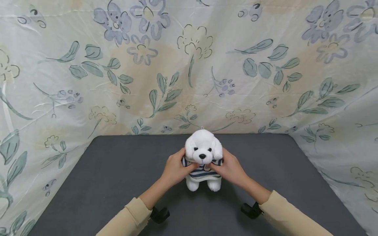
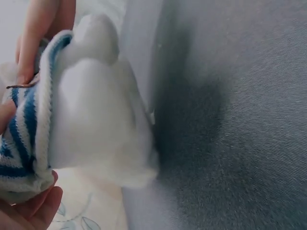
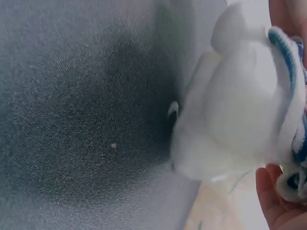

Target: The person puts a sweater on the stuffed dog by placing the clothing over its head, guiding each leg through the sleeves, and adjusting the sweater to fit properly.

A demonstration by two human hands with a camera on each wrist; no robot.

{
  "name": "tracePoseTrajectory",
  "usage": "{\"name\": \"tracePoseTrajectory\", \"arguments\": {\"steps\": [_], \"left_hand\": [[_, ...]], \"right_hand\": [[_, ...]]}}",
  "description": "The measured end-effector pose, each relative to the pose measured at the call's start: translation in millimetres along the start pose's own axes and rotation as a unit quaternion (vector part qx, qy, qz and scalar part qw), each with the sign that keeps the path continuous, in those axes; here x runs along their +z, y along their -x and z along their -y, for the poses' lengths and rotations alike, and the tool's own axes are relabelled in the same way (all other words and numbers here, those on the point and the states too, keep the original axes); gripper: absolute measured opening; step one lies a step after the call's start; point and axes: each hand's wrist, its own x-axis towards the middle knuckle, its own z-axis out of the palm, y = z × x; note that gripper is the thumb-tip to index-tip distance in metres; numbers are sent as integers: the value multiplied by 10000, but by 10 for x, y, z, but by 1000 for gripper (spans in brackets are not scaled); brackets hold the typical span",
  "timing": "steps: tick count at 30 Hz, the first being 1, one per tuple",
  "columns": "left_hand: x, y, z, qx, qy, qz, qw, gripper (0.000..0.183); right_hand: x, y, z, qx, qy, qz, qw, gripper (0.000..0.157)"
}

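A white plush dog point(image 1: 203, 144) in a blue-and-white striped knit sweater faces me, upright, with its hind part low over the grey table. My left hand point(image 1: 177, 167) grips its body from the left, the thumb across the sweater's front. From the other side my right hand point(image 1: 233, 166) grips it likewise, its thumb beside a round badge on the chest. In the left wrist view the white fluffy lower body point(image 2: 100, 110) shows below the sweater hem. The right wrist view shows the same lower body point(image 3: 240, 105), with fingers point(image 3: 273, 196) around the sweater.
The dark grey table point(image 1: 130, 157) spreads around the dog. Floral cloth point(image 1: 165, 88) hangs behind the table and along both sides. A black wrist strap mount point(image 1: 160, 215) sits under the left forearm, and another mount point(image 1: 251, 210) under the right.
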Motion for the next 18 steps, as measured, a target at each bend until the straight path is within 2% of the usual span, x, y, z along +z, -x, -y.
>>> {"name": "tracePoseTrajectory", "arguments": {"steps": [7,14,18], "left_hand": [[-124,140,-55,-38,-46,35,10000,45],[-236,191,-120,-581,-31,287,9979,41],[-293,176,-147,-915,158,568,9941,39]], "right_hand": [[-18,47,117,133,-22,461,9988,51],[-8,40,193,582,-274,833,9944,54],[-5,25,217,925,-470,1121,9883,54]]}}
